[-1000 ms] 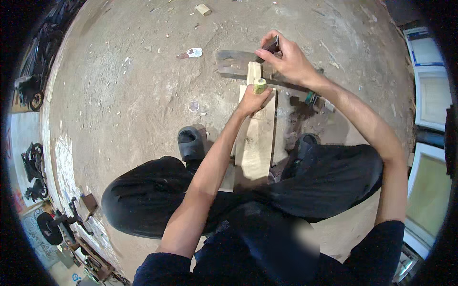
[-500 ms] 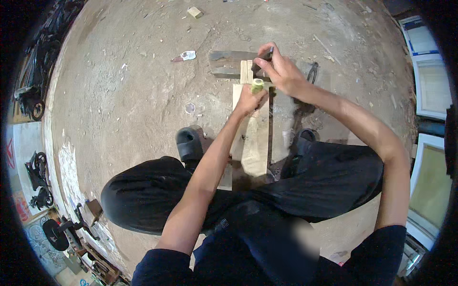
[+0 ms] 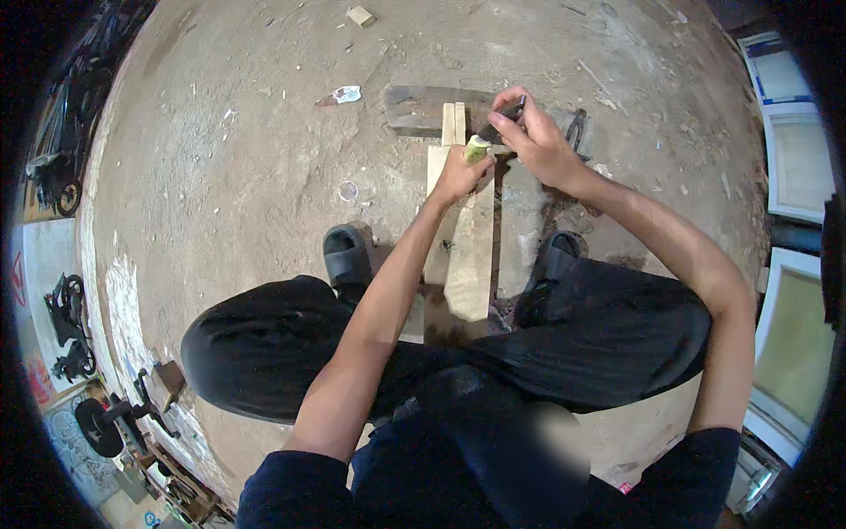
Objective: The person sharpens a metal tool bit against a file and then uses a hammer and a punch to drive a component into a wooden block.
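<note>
My left hand [image 3: 460, 175] is closed round a tool with a yellow-green handle [image 3: 477, 150]; its lower end is hidden by the fist. Under that hand lies a pale wooden board [image 3: 467, 264], lengthwise between my feet. My right hand [image 3: 539, 145] grips a dark, narrow tool [image 3: 504, 122] whose kind I cannot make out. The lower end of this dark tool is right by the top of the yellow-green handle; I cannot tell whether they touch. Past the left hand, two narrow pale wood strips [image 3: 454, 123] reach onto a grey weathered plank [image 3: 414, 110] lying crosswise.
Dark pliers [image 3: 575, 132] lie right of the grey plank. On the dusty floor are a small wood block [image 3: 359, 17], a torn wrapper [image 3: 346, 94] and a round clear piece [image 3: 349, 190]. White-framed window panels [image 3: 797, 159] stand along the right side.
My right hand has shifted slightly right and down, bringing the dark tool close to the yellow-green handle. The handle's top now leans a little to the right.
</note>
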`<move>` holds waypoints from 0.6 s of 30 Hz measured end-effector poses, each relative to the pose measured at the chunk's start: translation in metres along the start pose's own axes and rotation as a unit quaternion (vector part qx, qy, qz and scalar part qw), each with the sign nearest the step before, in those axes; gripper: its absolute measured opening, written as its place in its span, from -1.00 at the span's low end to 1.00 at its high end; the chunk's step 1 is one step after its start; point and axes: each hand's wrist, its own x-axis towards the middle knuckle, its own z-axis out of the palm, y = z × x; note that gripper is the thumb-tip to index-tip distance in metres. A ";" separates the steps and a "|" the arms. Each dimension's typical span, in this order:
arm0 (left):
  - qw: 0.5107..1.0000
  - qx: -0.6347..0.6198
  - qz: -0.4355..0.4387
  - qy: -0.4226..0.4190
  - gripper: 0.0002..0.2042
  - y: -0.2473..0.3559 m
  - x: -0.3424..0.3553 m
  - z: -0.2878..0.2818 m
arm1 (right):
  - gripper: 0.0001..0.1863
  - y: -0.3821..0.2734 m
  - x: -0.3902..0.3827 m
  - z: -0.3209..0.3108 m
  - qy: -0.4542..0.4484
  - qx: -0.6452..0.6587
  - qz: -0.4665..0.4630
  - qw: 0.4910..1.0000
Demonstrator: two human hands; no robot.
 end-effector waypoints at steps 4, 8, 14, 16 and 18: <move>0.999 0.002 -0.025 0.020 -0.78 -0.003 0.005 0.001 | -0.76 0.017 0.001 0.006 -0.043 -0.038 -0.045 0.997; 0.999 -0.027 -0.034 0.010 -0.80 0.004 0.002 0.004 | -0.73 0.010 0.005 -0.002 -0.077 -0.053 0.018 0.995; 0.999 0.026 -0.035 0.009 -0.81 0.006 -0.003 0.000 | -0.24 -0.001 0.005 -0.014 -0.069 0.260 0.271 0.924; 0.999 0.024 -0.022 0.023 -0.80 0.009 -0.002 0.003 | -0.27 -0.001 0.005 -0.023 -0.029 0.297 0.313 0.902; 0.999 0.024 -0.044 0.011 -0.80 0.012 -0.004 0.003 | -0.27 0.002 0.004 -0.033 -0.016 0.285 0.317 0.904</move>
